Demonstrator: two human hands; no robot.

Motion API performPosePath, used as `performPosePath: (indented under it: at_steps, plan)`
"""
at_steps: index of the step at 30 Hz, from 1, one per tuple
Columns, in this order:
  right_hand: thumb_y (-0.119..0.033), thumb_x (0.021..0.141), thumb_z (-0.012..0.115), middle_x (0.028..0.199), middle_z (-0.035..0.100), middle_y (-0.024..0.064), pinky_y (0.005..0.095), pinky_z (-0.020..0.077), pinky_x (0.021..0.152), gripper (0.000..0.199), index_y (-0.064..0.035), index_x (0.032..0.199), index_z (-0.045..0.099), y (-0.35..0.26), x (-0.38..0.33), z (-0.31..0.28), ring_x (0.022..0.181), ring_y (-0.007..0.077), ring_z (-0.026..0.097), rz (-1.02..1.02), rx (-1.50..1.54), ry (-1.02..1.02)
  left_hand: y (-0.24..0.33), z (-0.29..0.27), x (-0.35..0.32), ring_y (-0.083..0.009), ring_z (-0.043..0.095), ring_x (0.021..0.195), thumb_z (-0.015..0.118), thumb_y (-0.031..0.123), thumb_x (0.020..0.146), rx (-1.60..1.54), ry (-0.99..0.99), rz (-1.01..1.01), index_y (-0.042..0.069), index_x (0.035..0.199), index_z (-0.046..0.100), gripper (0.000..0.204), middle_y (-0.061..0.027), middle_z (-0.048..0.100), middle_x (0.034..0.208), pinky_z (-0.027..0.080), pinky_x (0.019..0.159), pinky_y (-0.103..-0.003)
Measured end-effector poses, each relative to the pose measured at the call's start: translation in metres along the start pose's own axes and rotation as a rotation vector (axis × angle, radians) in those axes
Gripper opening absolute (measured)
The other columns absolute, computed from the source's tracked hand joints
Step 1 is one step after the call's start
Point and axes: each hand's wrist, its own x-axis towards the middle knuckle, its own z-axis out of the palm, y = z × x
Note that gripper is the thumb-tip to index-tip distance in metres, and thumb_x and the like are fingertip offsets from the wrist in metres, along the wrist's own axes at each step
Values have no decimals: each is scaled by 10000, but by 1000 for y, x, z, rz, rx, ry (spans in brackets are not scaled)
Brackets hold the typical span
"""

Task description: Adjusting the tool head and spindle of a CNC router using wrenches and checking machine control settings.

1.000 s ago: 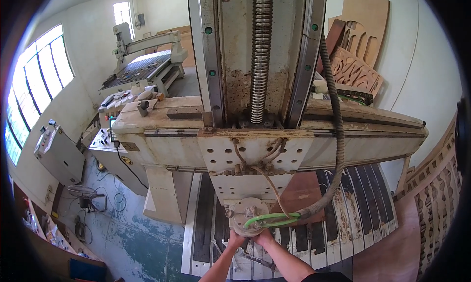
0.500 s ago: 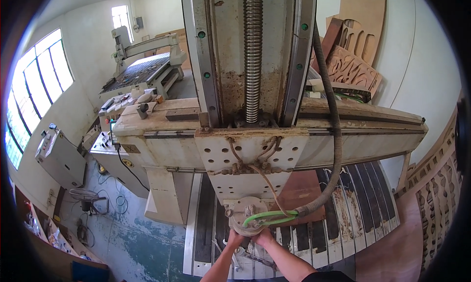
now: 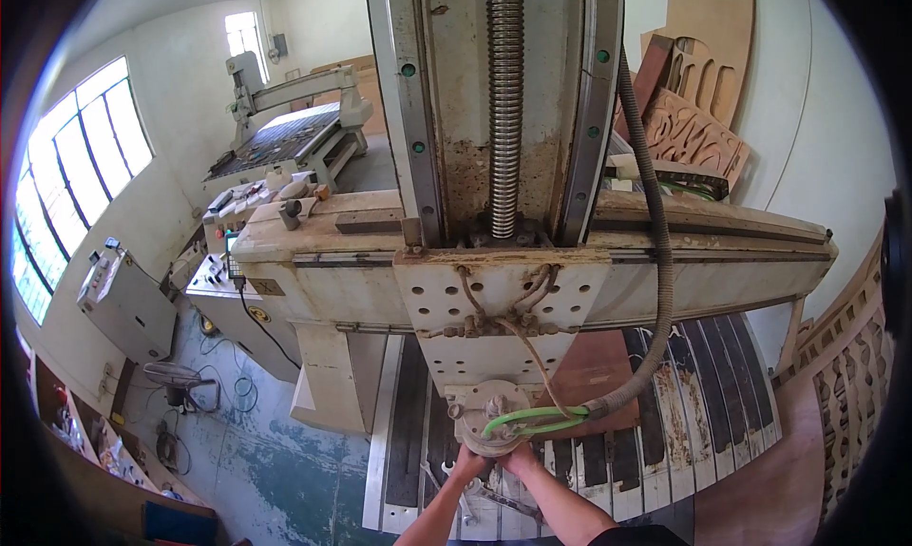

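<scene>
Both hands reach beneath the round top of a spindle motor (image 3: pixel 482 401) on a CNC router. My left hand (image 3: pixel 467 464) is at its near left underside, and my right hand (image 3: pixel 519 460) is close beside it on the right. The motor's rim hides the fingers of both, so what they grip cannot be seen. Green tubing (image 3: pixel 537 414) loops over the motor top and runs into a grey corrugated hose (image 3: pixel 662 289). Below the hands, a metal wrench (image 3: pixel 466 510) and a darker long tool (image 3: pixel 511 502) lie on the slatted bed.
Behind the motor rises a carriage plate (image 3: pixel 503 294) with a vertical ball screw (image 3: pixel 504 109). The gantry beam (image 3: pixel 722 275) crosses the bed (image 3: pixel 703 432). A reddish-brown board (image 3: pixel 598 370) lies on it. At left stand a control cabinet (image 3: pixel 128 304) and a fan (image 3: pixel 174 380).
The whole view has shifted slightly, so the scene sits a little farther right. Both hands stay beneath the motor, with little visible movement.
</scene>
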Motion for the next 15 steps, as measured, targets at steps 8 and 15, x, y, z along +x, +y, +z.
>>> performPosePath:
  at_steps: [8, 15]
  plan:
    - [-299, 923, 437, 1253, 521, 113, 416, 424, 980, 390, -59, 1227, 481, -1, 0, -11, 1128, 267, 522, -136, -304, -98, 6, -3, 2, -182, 535, 1089, 690, 68, 731, -120, 28, -53, -2, 1222, 497, 532, -100, 578, 1179, 407, 939, -314]
    - [-287, 924, 434, 1250, 525, 114, 393, 405, 1002, 382, -49, 1217, 490, -2, 3, -12, 1123, 246, 524, -42, 13, -89, 9, 0, 2, -187, 532, 1097, 696, 72, 736, 27, 23, -9, -1, 1204, 511, 509, -101, 570, 1197, 411, 931, -307]
